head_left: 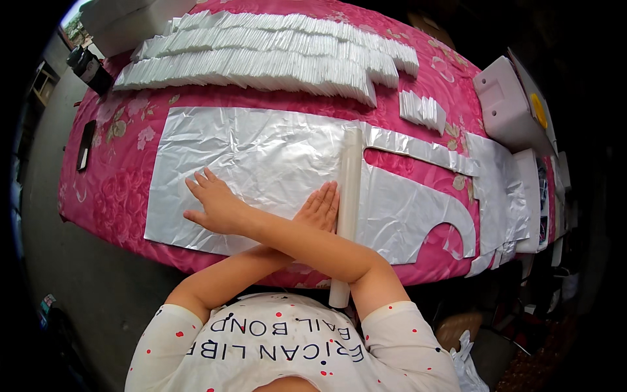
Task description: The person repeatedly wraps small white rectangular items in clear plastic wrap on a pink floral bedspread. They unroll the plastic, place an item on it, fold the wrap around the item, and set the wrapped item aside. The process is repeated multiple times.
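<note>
My forearms cross over a thin, shiny whitish plastic sheet (241,144) spread flat on the table, cut at its right end into a long strap and a curved notch, like a disposable apron. My left hand (320,208) lies flat on it, fingers stretched, along the left side of a pale roller tube (350,183). That tube lies across the sheet, its near end jutting past the table edge towards me. Crossed over to the left, my right hand (219,204) has its fingers spread above or on the sheet; contact cannot be judged. Neither hand grips anything.
Rows of folded white plastic packets (261,59) line the far side, with a smaller bunch (422,110) to their right. More plastic sheets (499,189) lie at the right end beside a white box (509,98). A dark bottle (89,69) and phone-like object (85,145) sit left on the pink floral tablecloth (117,189).
</note>
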`<state>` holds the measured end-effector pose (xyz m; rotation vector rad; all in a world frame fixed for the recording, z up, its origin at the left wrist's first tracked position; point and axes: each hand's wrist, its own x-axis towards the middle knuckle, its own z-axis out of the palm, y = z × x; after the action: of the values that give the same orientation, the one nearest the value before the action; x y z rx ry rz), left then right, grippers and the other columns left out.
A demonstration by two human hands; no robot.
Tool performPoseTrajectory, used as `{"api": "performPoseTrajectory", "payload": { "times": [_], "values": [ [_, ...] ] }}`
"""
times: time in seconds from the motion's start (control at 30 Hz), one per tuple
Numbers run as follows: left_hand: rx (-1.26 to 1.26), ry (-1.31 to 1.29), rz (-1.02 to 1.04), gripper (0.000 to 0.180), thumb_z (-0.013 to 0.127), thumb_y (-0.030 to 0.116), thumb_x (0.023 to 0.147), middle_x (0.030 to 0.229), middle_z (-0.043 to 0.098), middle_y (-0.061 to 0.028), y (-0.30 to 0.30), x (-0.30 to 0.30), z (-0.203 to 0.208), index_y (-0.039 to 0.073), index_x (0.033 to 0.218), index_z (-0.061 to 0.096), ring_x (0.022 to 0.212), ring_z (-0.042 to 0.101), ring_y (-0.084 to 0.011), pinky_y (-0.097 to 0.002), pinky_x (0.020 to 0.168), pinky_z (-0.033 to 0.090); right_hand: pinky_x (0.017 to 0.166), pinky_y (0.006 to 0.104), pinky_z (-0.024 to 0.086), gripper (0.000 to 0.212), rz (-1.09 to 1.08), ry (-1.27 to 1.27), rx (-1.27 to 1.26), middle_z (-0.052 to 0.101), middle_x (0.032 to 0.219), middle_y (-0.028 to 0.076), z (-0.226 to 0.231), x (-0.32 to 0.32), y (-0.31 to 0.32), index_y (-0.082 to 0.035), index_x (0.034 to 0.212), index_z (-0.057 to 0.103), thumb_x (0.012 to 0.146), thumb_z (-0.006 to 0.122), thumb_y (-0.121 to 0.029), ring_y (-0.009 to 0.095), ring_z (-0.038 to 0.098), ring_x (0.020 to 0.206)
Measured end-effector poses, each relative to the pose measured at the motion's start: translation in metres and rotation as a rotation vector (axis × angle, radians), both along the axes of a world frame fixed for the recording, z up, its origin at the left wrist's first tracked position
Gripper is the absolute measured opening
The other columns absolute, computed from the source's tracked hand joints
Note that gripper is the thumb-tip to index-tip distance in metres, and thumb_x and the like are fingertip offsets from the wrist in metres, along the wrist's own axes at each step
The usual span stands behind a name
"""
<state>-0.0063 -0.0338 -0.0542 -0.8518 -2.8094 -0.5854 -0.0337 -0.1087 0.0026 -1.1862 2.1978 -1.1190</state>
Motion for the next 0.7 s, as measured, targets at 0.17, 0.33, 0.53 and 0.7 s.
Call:
{"api": "performPoseTrajectory", "payload": {
  "times": [0.17,0.33,0.53,0.7],
  "values": [
    [0.881,-0.454,0.088,0.053,0.037,0.018,0.089,0.138,0.033,-0.0226,-0.026,-0.037,0.031,-0.01,0.133,0.029,0.128,0.034,-0.0291,-0.0385,0.106,0.027,0.1,0.0422,0.035,0.043,-0.287,0.349,-0.366,0.049,0.127,0.016,0.03,0.012,0.139,-0.002,0.12,0.052,0.08,0.062,-0.014,0.034,0.041,0.123],
    [1.727,-1.082,0.33,0.056,0.028,0.032,0.096,0.137,0.034,-0.0205,-0.002,-0.1,0.043,-0.01,0.134,0.025,0.128,0.035,-0.0276,-0.0372,0.105,0.031,0.101,0.0394,0.035,0.046,-0.509,0.311,-0.092,0.047,0.13,0.015,0.007,0.038,0.252,-0.001,0.123,0.05,0.08,0.061,-0.014,0.033,0.041,0.123],
    [1.875,-1.347,0.422,0.06,0.024,0.039,0.097,0.135,0.036,-0.0231,-0.003,-0.122,0.037,-0.01,0.132,0.025,0.126,0.038,-0.0298,-0.0374,0.104,0.034,0.107,0.0421,0.026,0.058,-0.306,0.308,0.081,0.033,0.142,0.015,-0.007,0.037,0.281,-0.003,0.133,0.039,0.086,0.051,-0.034,0.033,0.028,0.133],
    [1.79,-0.894,0.486,0.05,0.028,0.035,0.097,0.12,0.05,-0.0207,-0.034,-0.104,0.055,-0.007,0.121,0.04,0.114,0.05,-0.0278,-0.0368,0.099,0.039,0.109,0.0435,0.02,0.064,-0.119,0.501,0.19,0.032,0.142,0.012,-0.011,0.018,0.247,-0.004,0.134,0.038,0.087,0.044,-0.046,0.033,0.024,0.134]
  ]
}}
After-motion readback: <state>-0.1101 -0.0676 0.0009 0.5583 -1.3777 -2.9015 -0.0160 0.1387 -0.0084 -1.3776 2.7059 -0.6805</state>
